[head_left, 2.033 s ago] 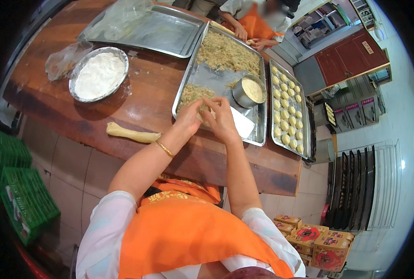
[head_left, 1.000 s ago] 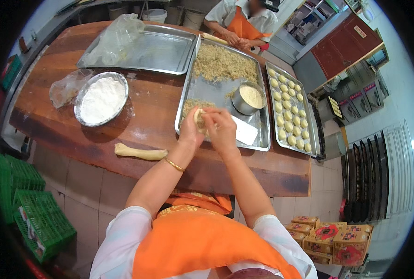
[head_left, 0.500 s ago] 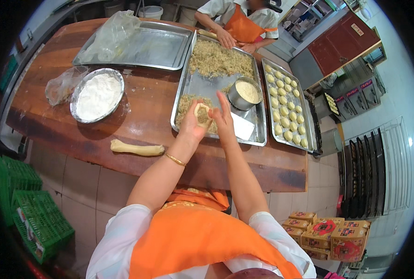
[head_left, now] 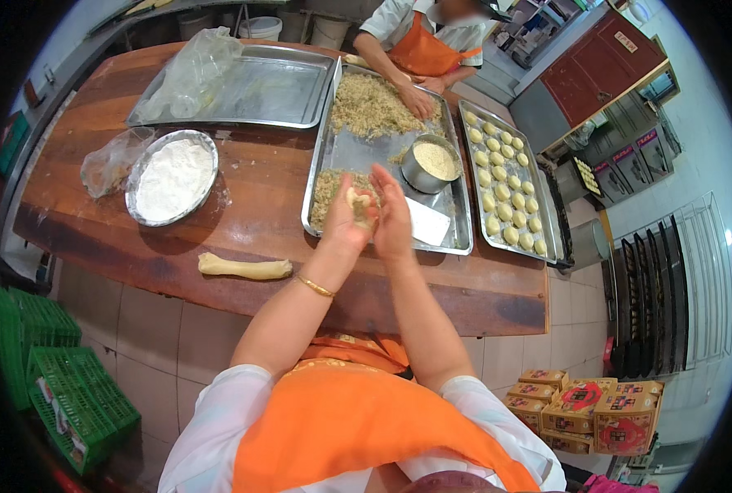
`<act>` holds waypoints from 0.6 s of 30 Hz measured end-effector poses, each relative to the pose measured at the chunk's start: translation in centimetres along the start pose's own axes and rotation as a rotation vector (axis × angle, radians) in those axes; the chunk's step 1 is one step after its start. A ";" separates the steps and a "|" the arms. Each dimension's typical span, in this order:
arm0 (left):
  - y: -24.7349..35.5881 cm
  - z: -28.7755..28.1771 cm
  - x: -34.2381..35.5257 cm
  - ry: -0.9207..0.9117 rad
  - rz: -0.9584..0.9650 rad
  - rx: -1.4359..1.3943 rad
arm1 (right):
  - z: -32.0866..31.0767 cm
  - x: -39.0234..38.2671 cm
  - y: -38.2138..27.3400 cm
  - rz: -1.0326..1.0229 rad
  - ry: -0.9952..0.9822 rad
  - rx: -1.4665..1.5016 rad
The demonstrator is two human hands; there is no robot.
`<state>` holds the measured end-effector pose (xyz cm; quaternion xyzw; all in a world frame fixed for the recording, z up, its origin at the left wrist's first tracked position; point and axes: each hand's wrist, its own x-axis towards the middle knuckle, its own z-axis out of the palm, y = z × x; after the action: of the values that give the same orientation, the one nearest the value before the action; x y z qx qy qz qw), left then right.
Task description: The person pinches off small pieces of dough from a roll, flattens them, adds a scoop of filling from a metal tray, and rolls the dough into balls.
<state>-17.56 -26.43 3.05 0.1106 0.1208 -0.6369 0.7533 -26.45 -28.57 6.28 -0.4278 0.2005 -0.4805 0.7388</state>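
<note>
Over the near edge of a large metal tray point(head_left: 308, 215), my two hands come together around a small piece of dough point(head_left: 357, 200) with crumbly filling in its hollow. My left hand point(head_left: 343, 222) is closed around it from below and the left. My right hand point(head_left: 393, 218) presses its right side, fingers held together and pointing up; the thumb is mostly hidden. Crumbly filling point(head_left: 331, 187) lies in the tray just beyond my left hand. A round metal tin of pale grains point(head_left: 416, 174) and a white flat scraper point(head_left: 428, 223) rest in the tray right of my hands.
A dough roll point(head_left: 245, 266) lies near the table's front edge. To the left stand a bowl of flour point(head_left: 173, 177) and a metal tray point(head_left: 279, 86) with a plastic bag. On the right is a tray of dough balls point(head_left: 487, 230). Across, a co-worker's hand point(head_left: 417, 102) touches more filling.
My right hand has moved in against the dough, and its opening looks smaller. The co-worker's hand has reached further into the filling. The whole view has shifted slightly.
</note>
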 end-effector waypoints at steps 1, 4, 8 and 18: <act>-1.2 0.7 0.3 0.033 0.024 -0.002 | -1.8 0.1 1.6 -0.206 -0.041 -0.523; -0.8 1.6 0.2 0.078 0.045 -0.063 | -3.7 1.9 0.0 -0.871 -0.033 -1.402; -0.4 0.5 -1.1 -0.005 0.012 -0.048 | -5.8 1.6 -2.6 -0.664 0.193 -1.305; -2.1 -0.8 -0.8 0.077 0.105 0.199 | -1.9 -1.2 -0.3 -0.137 -0.173 -0.931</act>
<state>-19.82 -25.79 2.51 0.2152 0.0799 -0.6007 0.7658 -28.52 -28.35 5.33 -0.7641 0.3035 -0.3496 0.4493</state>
